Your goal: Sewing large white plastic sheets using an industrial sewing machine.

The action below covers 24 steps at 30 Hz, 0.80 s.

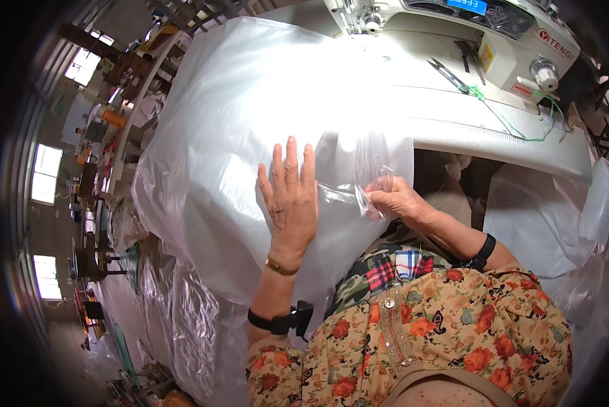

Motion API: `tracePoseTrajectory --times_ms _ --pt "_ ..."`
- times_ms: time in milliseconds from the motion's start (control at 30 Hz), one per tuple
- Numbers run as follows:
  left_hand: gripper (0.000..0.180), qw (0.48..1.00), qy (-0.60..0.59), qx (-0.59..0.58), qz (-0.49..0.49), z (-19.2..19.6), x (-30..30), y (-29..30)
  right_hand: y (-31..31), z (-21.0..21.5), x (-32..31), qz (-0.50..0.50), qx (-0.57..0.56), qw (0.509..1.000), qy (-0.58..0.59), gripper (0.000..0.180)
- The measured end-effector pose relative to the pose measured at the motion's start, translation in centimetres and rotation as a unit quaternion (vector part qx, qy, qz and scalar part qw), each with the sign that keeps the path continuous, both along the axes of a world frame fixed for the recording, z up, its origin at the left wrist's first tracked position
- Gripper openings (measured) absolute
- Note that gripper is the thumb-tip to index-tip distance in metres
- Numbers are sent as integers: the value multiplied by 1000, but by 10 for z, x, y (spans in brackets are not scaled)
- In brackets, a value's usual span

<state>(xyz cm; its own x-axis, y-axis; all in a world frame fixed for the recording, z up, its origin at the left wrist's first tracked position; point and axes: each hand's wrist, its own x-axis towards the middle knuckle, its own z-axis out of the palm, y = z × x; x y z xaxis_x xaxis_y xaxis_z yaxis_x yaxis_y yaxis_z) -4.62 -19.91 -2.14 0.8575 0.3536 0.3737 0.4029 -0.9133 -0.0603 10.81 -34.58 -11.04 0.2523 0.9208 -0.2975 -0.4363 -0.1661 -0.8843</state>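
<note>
A large sheet of whitish translucent plastic (pixel 216 122) spreads over the sewing table and hangs down toward my lap. My left hand (pixel 291 197) lies flat on it, palm down, fingers stretched out. To the right, my right hand (pixel 391 198) pinches a gathered, shiny fold of the same sheet near its right edge. Creases run from that pinch up toward the table and across to my left hand. Glare whitens the part of the sheet nearest the machine. At the top stands a white sewing machine (pixel 515 61), its needle area (pixel 371 24) beyond the sheet.
Thread snips (pixel 449 76) and a dark slim tool (pixel 468 57) lie on the table (pixel 440 112) by the machine. Green thread (pixel 521 136) trails over its front edge. More plastic sheeting (pixel 542 217) hangs at the right, and crumpled plastic (pixel 196 325) heaps at the lower left.
</note>
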Motion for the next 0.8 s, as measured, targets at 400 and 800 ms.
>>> tracePoseTrajectory --times_ms 400,800 --pt "65 991 -14 19 130 -5 -53 32 4 -11 -3 36 26 999 -14 24" --pt "33 848 -210 -473 115 35 -70 103 -4 -18 -3 9 -22 992 -127 25"
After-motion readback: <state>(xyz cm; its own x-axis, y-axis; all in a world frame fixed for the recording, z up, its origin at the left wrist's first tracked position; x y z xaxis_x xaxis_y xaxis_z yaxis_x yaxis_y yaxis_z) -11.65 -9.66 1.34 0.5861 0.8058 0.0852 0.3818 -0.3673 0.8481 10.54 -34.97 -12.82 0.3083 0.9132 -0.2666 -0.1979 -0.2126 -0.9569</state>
